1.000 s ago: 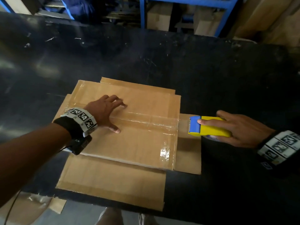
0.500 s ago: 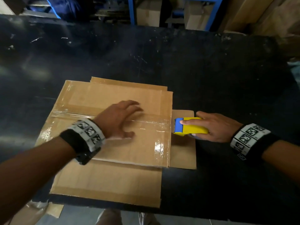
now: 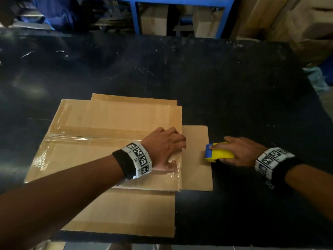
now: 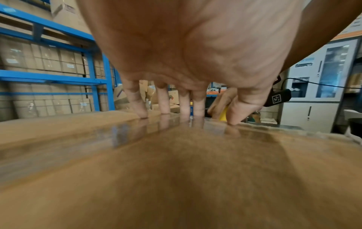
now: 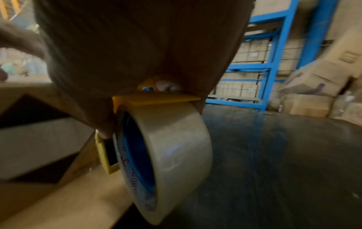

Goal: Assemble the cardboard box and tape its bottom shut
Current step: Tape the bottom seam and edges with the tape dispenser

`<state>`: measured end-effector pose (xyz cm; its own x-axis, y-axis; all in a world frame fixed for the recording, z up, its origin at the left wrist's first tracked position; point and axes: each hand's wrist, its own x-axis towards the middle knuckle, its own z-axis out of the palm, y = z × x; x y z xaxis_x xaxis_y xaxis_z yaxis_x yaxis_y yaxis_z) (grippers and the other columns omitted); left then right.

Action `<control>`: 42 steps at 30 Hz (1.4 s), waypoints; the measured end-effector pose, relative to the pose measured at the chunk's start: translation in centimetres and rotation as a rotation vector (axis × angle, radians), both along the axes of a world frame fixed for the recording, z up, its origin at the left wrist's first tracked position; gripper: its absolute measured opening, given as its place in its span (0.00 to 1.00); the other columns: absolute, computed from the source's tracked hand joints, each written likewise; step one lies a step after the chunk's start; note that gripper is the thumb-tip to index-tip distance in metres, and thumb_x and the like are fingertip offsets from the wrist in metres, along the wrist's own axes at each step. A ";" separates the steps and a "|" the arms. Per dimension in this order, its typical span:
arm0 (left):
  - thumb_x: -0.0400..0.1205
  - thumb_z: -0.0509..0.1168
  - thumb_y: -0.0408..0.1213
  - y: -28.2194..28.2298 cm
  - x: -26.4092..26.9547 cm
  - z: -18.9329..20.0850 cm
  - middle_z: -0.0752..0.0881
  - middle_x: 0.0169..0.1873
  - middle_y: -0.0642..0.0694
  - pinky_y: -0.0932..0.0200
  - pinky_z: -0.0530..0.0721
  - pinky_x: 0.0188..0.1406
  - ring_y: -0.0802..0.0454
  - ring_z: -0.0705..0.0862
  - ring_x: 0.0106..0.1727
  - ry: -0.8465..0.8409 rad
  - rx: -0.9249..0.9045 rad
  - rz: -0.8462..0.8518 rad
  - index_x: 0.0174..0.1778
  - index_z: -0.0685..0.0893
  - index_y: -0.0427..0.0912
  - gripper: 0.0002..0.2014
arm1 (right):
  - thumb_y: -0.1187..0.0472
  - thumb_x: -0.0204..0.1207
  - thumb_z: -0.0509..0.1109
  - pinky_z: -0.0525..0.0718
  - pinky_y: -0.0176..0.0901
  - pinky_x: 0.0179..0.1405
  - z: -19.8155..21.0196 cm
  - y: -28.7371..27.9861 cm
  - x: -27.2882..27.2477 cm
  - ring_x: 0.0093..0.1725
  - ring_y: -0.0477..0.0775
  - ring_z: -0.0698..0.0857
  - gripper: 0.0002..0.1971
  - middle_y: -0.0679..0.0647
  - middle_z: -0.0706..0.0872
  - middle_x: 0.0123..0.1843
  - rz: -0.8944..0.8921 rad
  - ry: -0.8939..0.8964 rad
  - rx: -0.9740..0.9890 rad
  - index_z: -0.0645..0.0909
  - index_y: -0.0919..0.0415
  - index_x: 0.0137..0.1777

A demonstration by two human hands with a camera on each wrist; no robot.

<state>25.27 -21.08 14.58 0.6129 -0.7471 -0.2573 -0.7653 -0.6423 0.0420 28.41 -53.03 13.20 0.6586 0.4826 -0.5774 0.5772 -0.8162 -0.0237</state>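
The left hand (image 3: 164, 147) has slid along the strip of clear tape (image 3: 93, 138) from the middle of the brown cardboard box (image 3: 115, 120) to its right edge, and now presses there with straight, spread fingers (image 4: 197, 105), tips on the glossy tape just short of the edge. The right hand (image 3: 239, 150) has drawn the yellow and blue tape dispenser (image 3: 219, 154) away from that edge; it grips the dispenser with curled fingers over the side flap (image 3: 195, 159) that juts out to the right, near that flap's outer edge. In the right wrist view the roll of clear tape (image 5: 168, 156) sits in the yellow frame, low over the cardboard.

In my judgement the seam strip is laid across the box bottom and this is the finish of that run: rubbing down the end while the tape is pulled off or cut. Whether the strip is already severed cannot be told.

The box stands near the front edge of the black counter (image 3: 234, 87), left of centre, with flaps spread flat towards the front and right. The counter is scuffed and scratched. Beyond its back edge stand blue metal shelves (image 3: 137, 15) stacked with cartons; the left wrist view shows a grey cabinet (image 4: 321, 86) off to the right.
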 end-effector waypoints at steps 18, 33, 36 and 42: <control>0.86 0.64 0.25 -3.7 4.5 7.0 0.92 0.49 0.43 0.62 0.88 0.48 0.54 0.91 0.47 0.924 -1.124 0.605 0.67 0.82 0.41 0.14 | 0.43 0.74 0.71 0.78 0.33 0.43 4.8 9.4 -12.7 0.44 0.43 0.78 0.33 0.49 0.73 0.48 -0.805 -0.696 1.040 0.70 0.40 0.80; 0.78 0.73 0.21 0.8 7.8 8.8 0.95 0.36 0.50 0.58 0.91 0.48 0.55 0.92 0.43 0.737 -0.881 0.489 0.55 0.86 0.49 0.17 | 0.41 0.73 0.74 0.84 0.44 0.44 7.4 19.1 -14.3 0.45 0.41 0.79 0.36 0.43 0.71 0.50 -1.019 -0.729 1.004 0.63 0.30 0.80; 0.76 0.73 0.19 1.4 10.4 8.6 0.95 0.35 0.49 0.53 0.91 0.51 0.54 0.93 0.42 0.676 -0.811 0.454 0.53 0.86 0.49 0.19 | 0.40 0.73 0.72 0.81 0.46 0.44 8.2 21.0 -13.5 0.45 0.46 0.79 0.37 0.45 0.71 0.50 -1.044 -0.716 0.946 0.61 0.34 0.82; 0.74 0.78 0.25 3.1 16.9 7.3 0.95 0.38 0.46 0.38 0.90 0.62 0.49 0.95 0.44 0.565 -0.764 0.552 0.51 0.85 0.50 0.17 | 0.34 0.75 0.66 0.80 0.42 0.42 8.6 23.2 -14.4 0.41 0.42 0.75 0.36 0.44 0.67 0.49 -1.160 -0.623 0.832 0.54 0.29 0.81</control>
<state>42.22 -18.03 21.90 0.8512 -0.4882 -0.1925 -0.1256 -0.5456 0.8286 14.03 -29.87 21.76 0.9095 -0.4078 0.0811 -0.2464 -0.6858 -0.6848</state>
